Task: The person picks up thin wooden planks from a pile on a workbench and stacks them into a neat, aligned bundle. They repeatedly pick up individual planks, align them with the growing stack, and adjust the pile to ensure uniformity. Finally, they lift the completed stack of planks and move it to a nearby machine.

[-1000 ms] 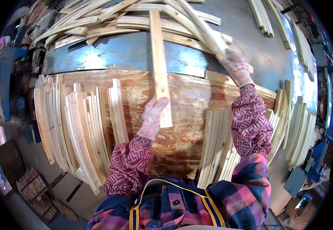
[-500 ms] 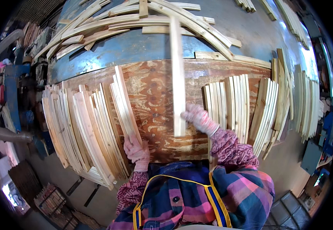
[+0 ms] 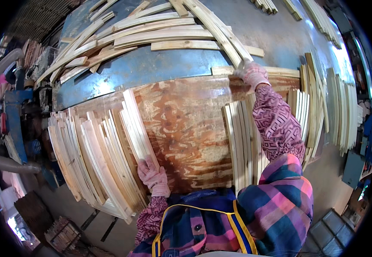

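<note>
My left hand (image 3: 153, 177), in a pale pinkish work glove, is closed round the near end of a few pale wooden strips (image 3: 136, 128) lying at the left of the worn plywood board (image 3: 186, 128). My right arm is stretched far forward. At its end my gloved right hand (image 3: 253, 73) is closed on the near end of a long wooden strip (image 3: 224, 40), which slants away to the far left over the blue table. Its fingertips are partly hidden by the hand itself.
Rows of wooden strips (image 3: 96, 150) stand at the left, with another row (image 3: 239, 141) right of the board. Crossed strips (image 3: 160, 32) lie piled on the blue table (image 3: 108, 79). More strips (image 3: 344, 111) are at the far right. Blue machinery (image 3: 16, 124) stands left.
My right hand has moved forward and right to the pile's near end. The strip it was moving, upright in the view, is no longer over the board. My left hand stays at its strips.
</note>
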Available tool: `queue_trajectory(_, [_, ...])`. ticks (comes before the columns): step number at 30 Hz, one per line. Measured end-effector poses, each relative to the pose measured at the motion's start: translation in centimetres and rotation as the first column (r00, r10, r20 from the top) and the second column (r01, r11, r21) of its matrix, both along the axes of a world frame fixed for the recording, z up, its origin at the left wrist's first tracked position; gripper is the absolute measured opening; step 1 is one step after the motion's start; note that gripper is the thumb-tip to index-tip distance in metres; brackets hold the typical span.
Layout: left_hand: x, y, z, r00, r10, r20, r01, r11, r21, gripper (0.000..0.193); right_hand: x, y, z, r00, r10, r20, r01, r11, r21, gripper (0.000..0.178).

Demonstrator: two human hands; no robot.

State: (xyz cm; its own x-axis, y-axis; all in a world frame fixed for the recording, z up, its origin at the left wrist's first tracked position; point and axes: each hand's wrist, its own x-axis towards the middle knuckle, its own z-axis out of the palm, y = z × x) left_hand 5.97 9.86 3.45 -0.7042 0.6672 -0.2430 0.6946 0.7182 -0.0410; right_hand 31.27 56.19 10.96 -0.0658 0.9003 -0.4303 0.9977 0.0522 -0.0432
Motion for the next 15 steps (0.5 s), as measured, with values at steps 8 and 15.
queue_trajectory(8, [1.5,19.2,2.1,0.347,-0.351,0.870,-0.350,0.812,0.467,0.076,-2.9,-1.9,0.6,0.681,-0.285,-0.675,-0.028,0.911,-0.412,0.078])
queue_trajectory(15, [4.4,30.5,5.8,-0.153,-0.062,0.986,-0.387,0.922,-0.002,0.060,0.5,0.5,-1.0,0.663,-0.022,-0.749,-0.080,0.992,-0.100,0.071])
